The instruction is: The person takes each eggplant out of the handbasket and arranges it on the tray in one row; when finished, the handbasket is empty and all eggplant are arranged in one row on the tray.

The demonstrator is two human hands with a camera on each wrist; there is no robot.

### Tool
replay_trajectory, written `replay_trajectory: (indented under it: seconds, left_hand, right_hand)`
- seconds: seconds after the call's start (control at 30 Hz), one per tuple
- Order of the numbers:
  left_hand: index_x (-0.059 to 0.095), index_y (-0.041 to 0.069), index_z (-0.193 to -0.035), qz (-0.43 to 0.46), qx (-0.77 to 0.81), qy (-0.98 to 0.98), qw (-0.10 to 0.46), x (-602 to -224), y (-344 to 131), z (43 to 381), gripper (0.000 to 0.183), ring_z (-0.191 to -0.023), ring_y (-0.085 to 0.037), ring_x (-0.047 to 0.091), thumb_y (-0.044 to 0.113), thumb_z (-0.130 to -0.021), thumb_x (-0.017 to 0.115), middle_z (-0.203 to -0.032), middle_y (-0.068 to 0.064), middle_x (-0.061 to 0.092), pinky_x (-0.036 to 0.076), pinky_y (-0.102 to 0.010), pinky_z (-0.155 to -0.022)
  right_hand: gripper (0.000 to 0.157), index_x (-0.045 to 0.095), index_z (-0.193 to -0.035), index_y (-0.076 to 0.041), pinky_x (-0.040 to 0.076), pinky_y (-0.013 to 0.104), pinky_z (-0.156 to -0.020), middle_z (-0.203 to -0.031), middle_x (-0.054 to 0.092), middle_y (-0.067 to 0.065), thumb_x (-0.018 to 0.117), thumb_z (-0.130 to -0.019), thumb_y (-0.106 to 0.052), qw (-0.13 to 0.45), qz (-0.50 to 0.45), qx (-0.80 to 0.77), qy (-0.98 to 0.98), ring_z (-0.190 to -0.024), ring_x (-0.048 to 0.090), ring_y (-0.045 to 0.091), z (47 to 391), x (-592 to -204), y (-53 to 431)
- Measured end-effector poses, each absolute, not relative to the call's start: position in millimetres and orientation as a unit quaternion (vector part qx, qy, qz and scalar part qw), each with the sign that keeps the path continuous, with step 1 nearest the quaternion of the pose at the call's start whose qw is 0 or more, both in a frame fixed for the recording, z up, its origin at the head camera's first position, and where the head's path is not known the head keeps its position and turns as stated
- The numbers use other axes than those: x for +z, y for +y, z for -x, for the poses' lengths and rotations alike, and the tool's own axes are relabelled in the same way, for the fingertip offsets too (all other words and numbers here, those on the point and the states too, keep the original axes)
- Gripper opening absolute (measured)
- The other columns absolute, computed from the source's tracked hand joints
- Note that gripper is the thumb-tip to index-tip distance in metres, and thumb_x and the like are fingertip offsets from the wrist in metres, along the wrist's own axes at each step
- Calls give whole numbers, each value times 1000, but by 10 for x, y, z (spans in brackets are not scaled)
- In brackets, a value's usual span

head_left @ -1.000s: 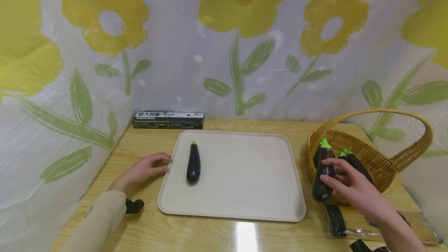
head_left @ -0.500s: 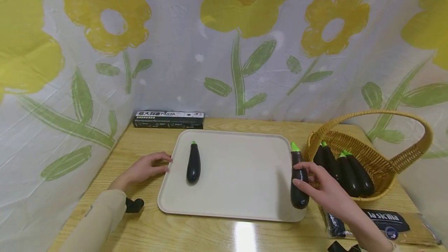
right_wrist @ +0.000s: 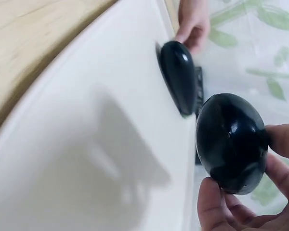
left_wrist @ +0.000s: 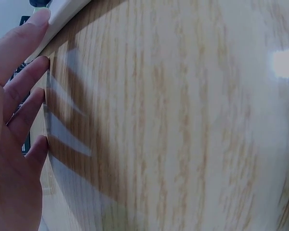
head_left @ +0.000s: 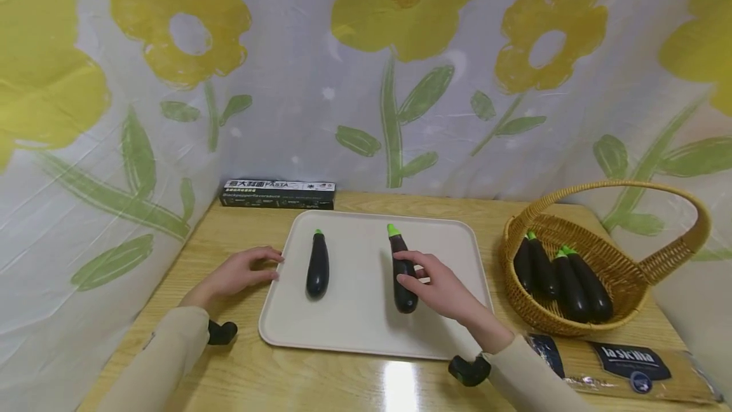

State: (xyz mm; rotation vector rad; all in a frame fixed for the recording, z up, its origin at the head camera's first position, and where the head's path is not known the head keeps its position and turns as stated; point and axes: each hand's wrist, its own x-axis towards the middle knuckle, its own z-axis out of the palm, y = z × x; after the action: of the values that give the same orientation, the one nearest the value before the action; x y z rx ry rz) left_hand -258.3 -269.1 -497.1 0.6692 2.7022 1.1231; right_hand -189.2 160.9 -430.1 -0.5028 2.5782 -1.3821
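Observation:
My right hand [head_left: 437, 285] pinches a dark eggplant [head_left: 403, 285] with a green stem, holding it over the middle of the white tray [head_left: 366, 329]. Seen from the right wrist, this eggplant [right_wrist: 231, 144] is end-on between thumb and fingers, and its shadow falls on the tray. A second eggplant [head_left: 318, 269] lies on the tray's left part. My left hand [head_left: 243, 275] rests by the tray's left edge, fingertips touching or close to the rim. In the left wrist view the left hand [left_wrist: 19, 106] has its fingers extended and holds nothing.
To the right stands a wicker basket [head_left: 532, 316] with a tall handle and several eggplants [head_left: 577, 288] inside. In front of it lies a clear pack of pasta [head_left: 635, 367]. Behind the tray is a black pasta box [head_left: 277, 196], close to the flowered cloth [head_left: 274, 119].
My right hand has carried the eggplant left from the basket to above the middle of the tray. The left hand has stayed at the tray's edge.

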Motion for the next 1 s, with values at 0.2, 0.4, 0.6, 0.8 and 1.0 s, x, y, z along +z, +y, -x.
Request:
replay_trajectory:
  seconds: [0.2, 0.4, 0.6, 0.8, 1.0]
  left_hand:
    - [68, 15, -117, -226, 371, 898, 69, -4994, -2692, 2608, 30, -135, -42, 40, 27, -90, 73, -131, -12, 60, 27, -59, -112]
    - [68, 14, -117, -236, 375, 894, 63, -5004, -2692, 2621, 30, -134, -41, 41, 25, -90, 73, -129, -11, 61, 27, -59, -112]
    - [68, 13, -117, -236, 376, 894, 65, -4992, -2691, 2617, 30, -134, -42, 40, 25, -90, 73, -129, -11, 61, 27, -60, -112]
    - [68, 13, -117, -233, 378, 893, 69, -4984, -2691, 2610, 30, -134, -42, 41, 24, -89, 73, -128, -12, 61, 27, -60, -112]
    - [68, 14, -117, -227, 373, 896, 73, -4966, -2690, 2596, 30, -135, -43, 38, 25, -90, 73, -130, -13, 61, 26, -60, -112]
  right_hand:
    - [45, 53, -140, -19, 53, 31, -73, -129, 51, 16, 63, -96, -26, 115, 181, -452, 866, -102, 62, 23, 2097, -4412, 1187]
    - [47, 52, -142, -13, 47, 27, -66, -109, 58, 13, 61, -96, -23, 126, 218, -412, 876, -81, 58, 13, 2241, -4459, 893]
    - [44, 54, -139, -8, 34, 22, -52, -55, 35, -4, 60, -96, -17, 118, 250, -393, 877, -49, 35, 10, 2353, -4526, 738]
    - [42, 57, -137, -8, 40, 24, -63, -60, 42, -3, 60, -97, -17, 109, 255, -375, 885, -60, 42, 12, 2427, -4573, 640]
    - [41, 58, -136, -9, 45, 36, -91, -104, 62, 13, 60, -97, -17, 103, 250, -357, 894, -94, 50, 22, 2468, -4574, 554]
